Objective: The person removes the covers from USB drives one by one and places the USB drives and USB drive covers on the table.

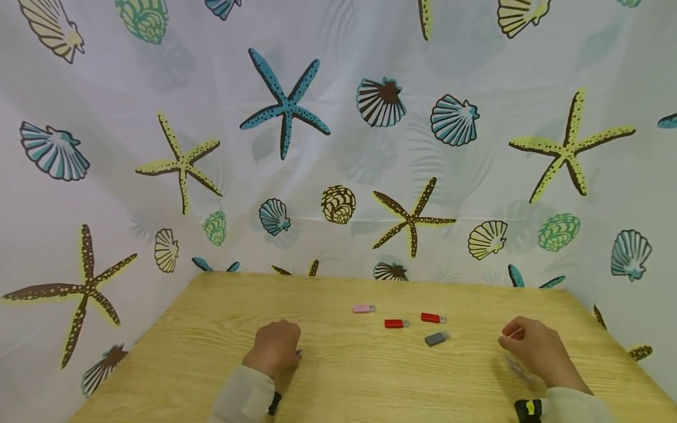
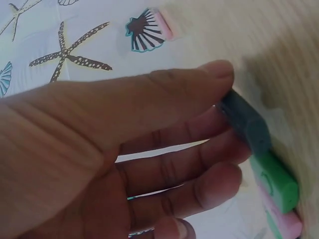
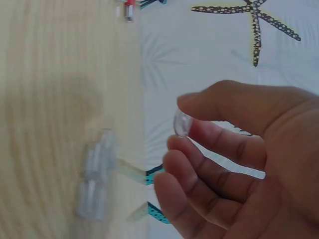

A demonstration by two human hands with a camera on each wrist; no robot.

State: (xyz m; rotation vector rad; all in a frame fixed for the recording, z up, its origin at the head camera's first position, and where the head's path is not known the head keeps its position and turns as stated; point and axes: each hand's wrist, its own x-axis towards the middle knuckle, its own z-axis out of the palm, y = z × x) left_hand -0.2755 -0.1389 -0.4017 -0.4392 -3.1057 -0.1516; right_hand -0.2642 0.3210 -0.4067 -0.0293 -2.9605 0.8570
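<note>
Over the surface [image 1: 338, 385], the left hand [image 1: 274, 346] at nine o'clock pinches a grey stick [image 2: 245, 123] by an apparently set-aside green stick [image 2: 276, 181], the right hand [image 1: 536, 346] at three a clear cap [image 3: 183, 123], while four sticks [image 1: 394, 324] toward one seemingly remain.

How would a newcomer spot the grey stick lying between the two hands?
On the table, look between the left hand and the right hand. The grey stick lies there, plug toward the right hand. Its neighbours, a pink stick and two red sticks, lie farther from the person; it alone of the four is grey.
</note>
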